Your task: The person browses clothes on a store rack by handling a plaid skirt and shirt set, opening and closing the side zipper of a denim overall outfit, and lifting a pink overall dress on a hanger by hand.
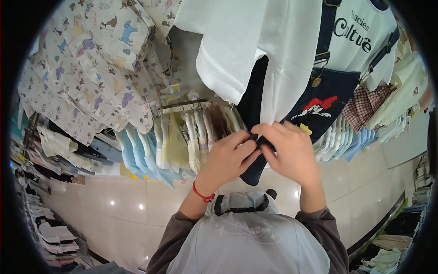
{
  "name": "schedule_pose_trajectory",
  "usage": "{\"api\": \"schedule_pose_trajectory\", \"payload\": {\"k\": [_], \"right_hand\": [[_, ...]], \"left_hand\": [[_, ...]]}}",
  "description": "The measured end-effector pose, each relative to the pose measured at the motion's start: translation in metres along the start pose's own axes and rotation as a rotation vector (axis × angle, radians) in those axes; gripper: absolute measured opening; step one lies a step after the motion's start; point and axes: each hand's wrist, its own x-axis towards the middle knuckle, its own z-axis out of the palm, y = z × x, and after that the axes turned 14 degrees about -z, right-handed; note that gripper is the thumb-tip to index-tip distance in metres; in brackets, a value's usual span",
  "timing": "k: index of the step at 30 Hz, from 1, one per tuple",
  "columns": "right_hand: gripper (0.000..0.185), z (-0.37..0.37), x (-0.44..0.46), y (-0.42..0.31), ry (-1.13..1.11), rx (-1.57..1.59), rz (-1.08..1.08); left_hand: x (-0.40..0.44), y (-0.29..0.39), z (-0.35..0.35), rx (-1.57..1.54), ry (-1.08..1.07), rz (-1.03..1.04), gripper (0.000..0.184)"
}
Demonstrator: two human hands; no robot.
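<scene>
A white top hangs in front of me, its lower end narrowing down to my fingers. Behind it shows dark navy cloth, which also comes out below my hands. My left hand, with a red cord bracelet at the wrist, is closed on a bunched bit of the dark cloth. Close against it, my right hand pinches the same dark cloth, with its fingers over the bottom of the white top. What exactly lies between the fingertips is partly hidden.
Denim overalls over a white printed shirt hang at right. Animal-print clothing hangs at left. Below are rails of small garments on white hangers. Folded clothes are stacked low left, with more stacks low right. Shiny tiles cover the floor.
</scene>
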Motion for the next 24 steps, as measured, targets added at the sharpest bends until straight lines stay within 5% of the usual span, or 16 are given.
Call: {"api": "schedule_pose_trajectory", "payload": {"k": [7,12,14,18,21,24], "right_hand": [[0.022,-0.005,0.003,0.023,0.092,-0.014,0.011],[0.019,-0.012,-0.009,0.038,0.458,0.374,0.004],[0.014,-0.01,-0.029,0.058,0.802,0.579,0.073],[0.044,0.013,-0.069,0.117,1.206,0.487,0.345],[0.066,0.044,-0.094,0.139,1.069,0.53,0.486],[0.053,0.063,-0.103,0.121,0.721,0.84,0.551]], "left_hand": [[0.013,0.003,-0.013,-0.073,-0.005,-0.033,0.017],[0.009,-0.021,0.001,-0.439,0.061,-0.237,0.016],[-0.005,-0.045,0.018,-0.649,0.14,-0.436,0.021],[0.004,-0.058,0.033,-0.924,0.283,-0.417,0.04],[0.008,-0.082,0.038,-0.86,0.301,-0.486,0.045],[0.004,-0.104,0.041,-0.859,0.277,-0.436,0.054]]}}
